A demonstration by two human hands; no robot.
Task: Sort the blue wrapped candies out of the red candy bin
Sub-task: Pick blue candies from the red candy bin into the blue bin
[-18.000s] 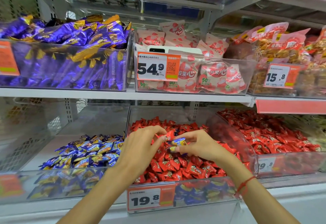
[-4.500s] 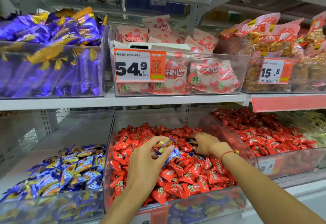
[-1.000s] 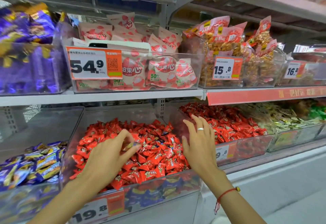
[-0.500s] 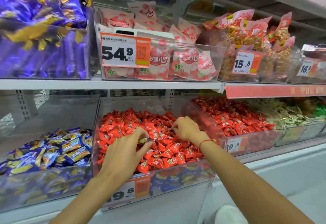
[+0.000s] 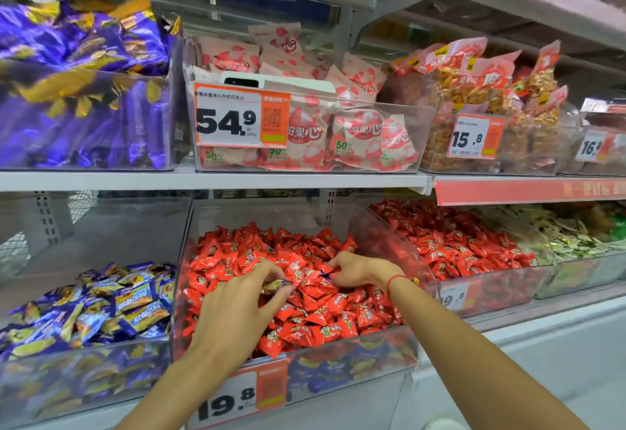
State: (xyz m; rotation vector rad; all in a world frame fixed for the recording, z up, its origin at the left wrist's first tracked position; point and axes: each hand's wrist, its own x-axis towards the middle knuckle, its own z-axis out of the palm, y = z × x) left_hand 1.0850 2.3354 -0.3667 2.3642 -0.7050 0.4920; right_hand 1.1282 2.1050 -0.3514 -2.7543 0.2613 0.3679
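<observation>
Since half a second ago your left hand [image 5: 233, 314] has stayed low over the red candy bin [image 5: 342, 348], pinching a blue wrapped candy [image 5: 272, 285] between thumb and fingertips, while your right hand [image 5: 355, 270] has dug in, fingers curled on another blue wrapper edge [image 5: 326, 276]. The bin's front tag [image 5: 244, 395] reads "19.8". On the shelf above, tags read "54.9" [image 5: 242, 114] and "15.8" [image 5: 474, 136].
</observation>
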